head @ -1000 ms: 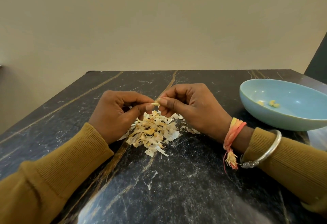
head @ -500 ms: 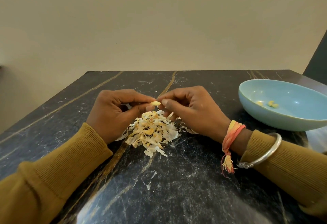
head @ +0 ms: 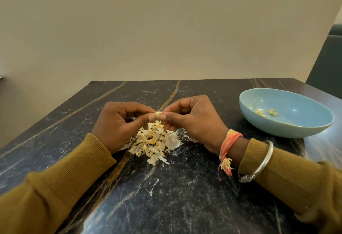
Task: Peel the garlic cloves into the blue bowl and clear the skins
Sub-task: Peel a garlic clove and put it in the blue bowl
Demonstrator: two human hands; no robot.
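Note:
A small pale garlic clove [head: 157,114] is pinched between the fingertips of both hands above the table. My left hand [head: 120,124] grips it from the left with thumb and forefinger. My right hand [head: 192,121] pinches it from the right. Directly beneath them lies a heap of dry garlic skins [head: 156,141] on the dark marble table [head: 166,196]. The blue bowl [head: 285,132] stands at the right, holding a few peeled cloves [head: 268,112].
The table's far edge meets a plain beige wall. A dark chair back [head: 329,63] rises beyond the right corner. Small skin flakes [head: 153,185] lie scattered in front of the heap.
Both hands have lifted the clove a little higher above the skin heap. More of the clove now shows between the fingertips.

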